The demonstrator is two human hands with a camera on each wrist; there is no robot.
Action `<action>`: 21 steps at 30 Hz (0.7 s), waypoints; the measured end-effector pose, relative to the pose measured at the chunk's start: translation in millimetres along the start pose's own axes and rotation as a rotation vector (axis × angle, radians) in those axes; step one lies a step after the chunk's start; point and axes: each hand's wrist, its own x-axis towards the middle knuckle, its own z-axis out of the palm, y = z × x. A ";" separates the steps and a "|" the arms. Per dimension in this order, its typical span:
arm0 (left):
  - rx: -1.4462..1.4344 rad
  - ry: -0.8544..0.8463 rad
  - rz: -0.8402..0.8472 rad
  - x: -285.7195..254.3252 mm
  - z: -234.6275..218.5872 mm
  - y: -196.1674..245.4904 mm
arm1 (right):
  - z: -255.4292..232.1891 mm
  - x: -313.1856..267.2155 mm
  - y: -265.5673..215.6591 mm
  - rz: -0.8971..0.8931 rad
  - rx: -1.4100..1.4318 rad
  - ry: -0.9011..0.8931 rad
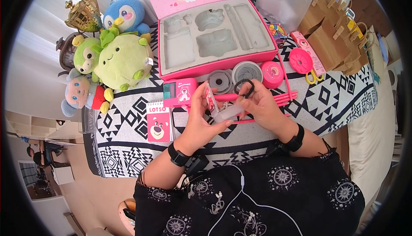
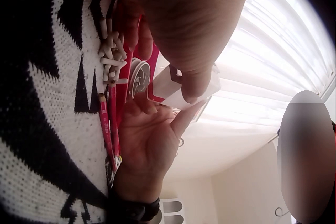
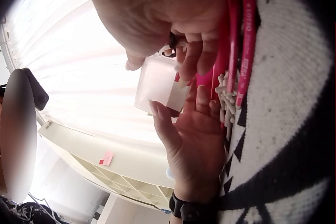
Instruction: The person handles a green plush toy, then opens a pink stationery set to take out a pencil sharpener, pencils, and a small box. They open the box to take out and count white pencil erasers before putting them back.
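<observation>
Two-handed in the head view, holding a translucent box (image 1: 227,113) above the cloth-covered counter (image 1: 109,126), nearer than the open pink gift box (image 1: 216,47); with the left grip (image 1: 201,118) curled around it and a printed pink piece (image 1: 210,101), and with the right grip (image 1: 259,107) nearly closed, pinching its end beside a black loop (image 1: 244,88).

From the left wrist, pressed by a thumb, near small white sticks (image 2: 112,58).

From the right wrist, held between both grips, just beside pink pencils (image 3: 247,35).

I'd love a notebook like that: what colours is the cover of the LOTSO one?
Pink and white; the notebook shows best in the head view.
</observation>
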 end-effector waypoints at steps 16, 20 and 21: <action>-0.108 -0.007 0.022 -0.2 -2.3 -6.8 | 5.3 -6.2 -9.5 -0.059 -0.189 0.000; -0.136 -0.020 0.018 0.2 -2.4 -4.5 | 5.9 -5.9 -12.5 -0.086 -0.202 0.059; -0.136 -0.022 0.019 0.0 -2.6 -5.5 | 5.6 -5.4 -12.1 -0.088 -0.203 0.061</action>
